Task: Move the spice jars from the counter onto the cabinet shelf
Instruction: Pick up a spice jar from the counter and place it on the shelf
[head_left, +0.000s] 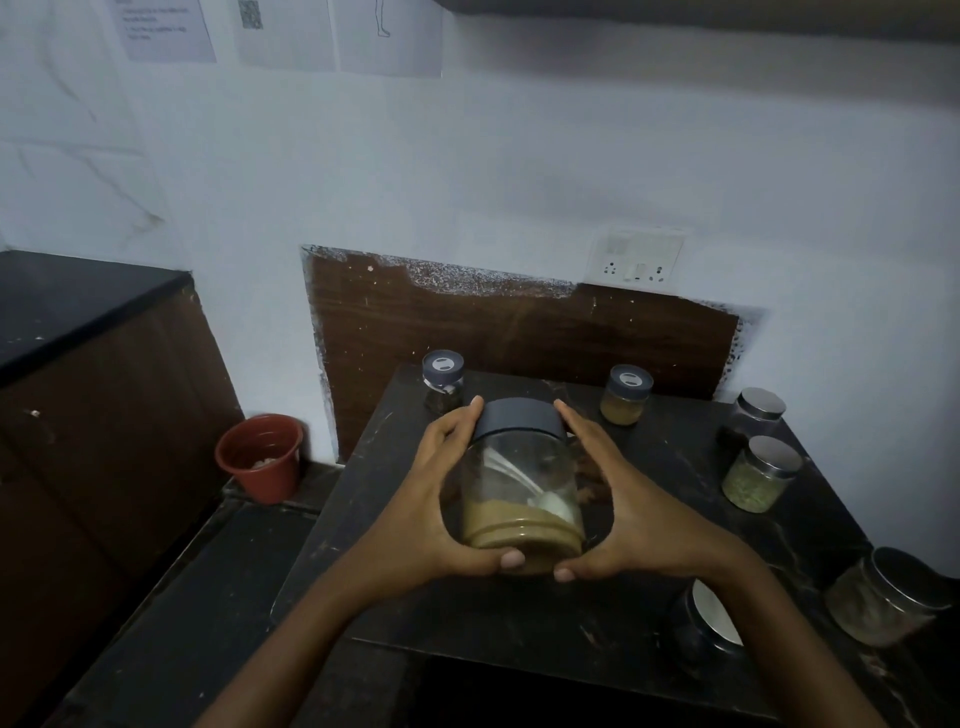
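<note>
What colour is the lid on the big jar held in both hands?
Dark grey-blue lid on the large clear jar, seen best in the head view.

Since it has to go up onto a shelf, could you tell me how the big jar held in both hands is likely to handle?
The big jar looks only about a third full of tan powder, so it is probably light for its size. Its smooth clear wall may be slippery; the left hand and right hand cupping opposite sides seems sensible. The powder and the white scoop inside could shift if tilted.

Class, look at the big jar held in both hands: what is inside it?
The big jar holds a layer of tan powder at the bottom and a white scoop resting on it. The rest looks empty. Thumbs cover part of the base.
</note>
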